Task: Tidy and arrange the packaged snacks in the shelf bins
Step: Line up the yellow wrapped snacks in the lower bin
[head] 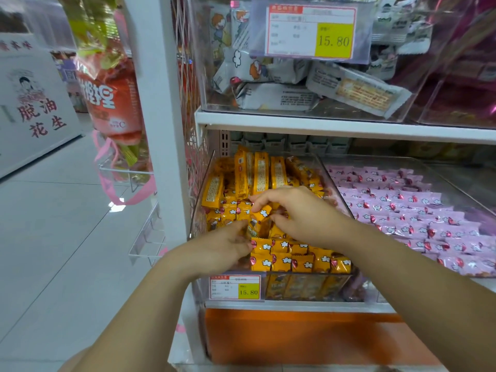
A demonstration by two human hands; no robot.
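Note:
A clear plastic bin [338, 183] on the middle shelf holds several yellow snack packets [298, 260], some flat in rows at the front, some upright at the back. Both hands are inside it. My left hand [228, 244] grips a tilted yellow packet [258, 222] from the left, fingers curled on it. My right hand [298, 213] pinches the same packet's top from the right. The bin to the right holds pink packets [418, 210] in neat rows.
A price tag reading 15.80 [235, 287] hangs on the yellow bin's front. The upper shelf bin [268, 65] holds loose white packets behind another price tag [311, 30]. Bags [110, 84] hang on the white post at left, beside the tiled aisle floor [59, 237].

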